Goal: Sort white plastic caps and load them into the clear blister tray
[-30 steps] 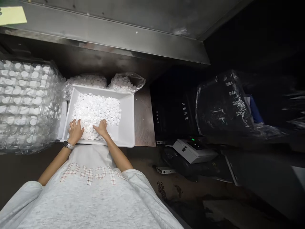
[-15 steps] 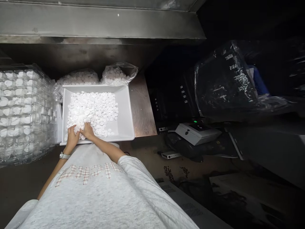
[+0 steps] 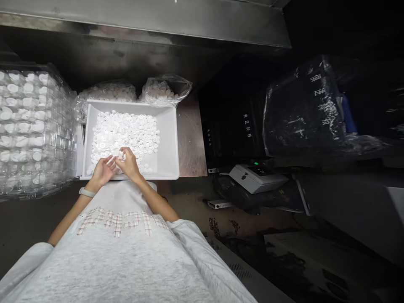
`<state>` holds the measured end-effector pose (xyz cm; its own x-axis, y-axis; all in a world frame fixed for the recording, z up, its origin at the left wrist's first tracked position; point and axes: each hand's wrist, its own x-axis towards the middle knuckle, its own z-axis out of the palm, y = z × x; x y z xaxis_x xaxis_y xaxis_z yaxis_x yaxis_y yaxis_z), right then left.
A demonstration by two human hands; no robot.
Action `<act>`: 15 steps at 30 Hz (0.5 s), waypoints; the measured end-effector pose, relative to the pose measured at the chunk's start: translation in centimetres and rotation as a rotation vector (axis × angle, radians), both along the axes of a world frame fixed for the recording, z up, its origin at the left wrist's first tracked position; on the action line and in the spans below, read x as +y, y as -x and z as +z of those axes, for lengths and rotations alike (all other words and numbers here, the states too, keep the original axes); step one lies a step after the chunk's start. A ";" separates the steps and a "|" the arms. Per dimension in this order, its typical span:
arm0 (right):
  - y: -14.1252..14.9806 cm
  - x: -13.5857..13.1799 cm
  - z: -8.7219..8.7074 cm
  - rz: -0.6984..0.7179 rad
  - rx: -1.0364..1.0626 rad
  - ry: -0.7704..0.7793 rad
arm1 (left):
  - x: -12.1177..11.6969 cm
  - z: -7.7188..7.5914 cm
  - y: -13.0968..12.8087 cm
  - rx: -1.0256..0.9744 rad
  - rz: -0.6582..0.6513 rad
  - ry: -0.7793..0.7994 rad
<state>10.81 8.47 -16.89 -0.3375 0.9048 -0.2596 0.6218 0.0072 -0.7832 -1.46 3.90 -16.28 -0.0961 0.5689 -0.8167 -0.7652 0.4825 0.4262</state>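
Many small white round pieces (image 3: 126, 130), disc-like with a raised centre, lie heaped in a shallow white tray (image 3: 167, 143). Over the tray's near edge, my left hand (image 3: 105, 170) is turned palm up, its fingers spread and slightly curled, with no piece clearly visible in it. Beside it, my right hand (image 3: 129, 164) is closed, thumb and fingers pinching a small white piece (image 3: 121, 155) above the heap. The two hands' fingertips are close together; whether they touch cannot be made out.
Clear plastic trays (image 3: 28, 130) holding white items are stacked at the left. Behind the white tray lie a clear bag (image 3: 160, 90) and another clear bag (image 3: 110, 90) of similar pieces. A grey device (image 3: 259, 179) with a green light and a plastic-wrapped dark box (image 3: 299, 109) are to the right.
Both hands have come up from among the pieces. My left palm has turned upward and its fingers have opened; my right fingers now show a white piece. The camera view has shifted slightly.
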 end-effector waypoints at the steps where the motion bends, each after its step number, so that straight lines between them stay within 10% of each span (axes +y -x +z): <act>1: 0.4 -0.3 0.8 0.061 0.022 -0.072 | 0.6 0.5 -0.7 -0.083 -0.001 -0.011; 8: 1.8 -0.3 3.0 0.318 -0.002 -0.352 | 3.6 3.6 -1.8 -0.302 0.230 -0.148; 15: 1.5 0.3 2.4 0.380 -0.033 -0.506 | 4.1 3.4 -1.2 -0.341 0.375 -0.150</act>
<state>9.32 8.78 -14.47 -0.6587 0.7368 0.1525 0.5270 0.5965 -0.6054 -0.23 8.02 -12.89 -0.0589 0.6592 -0.7496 -0.9808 0.1016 0.1664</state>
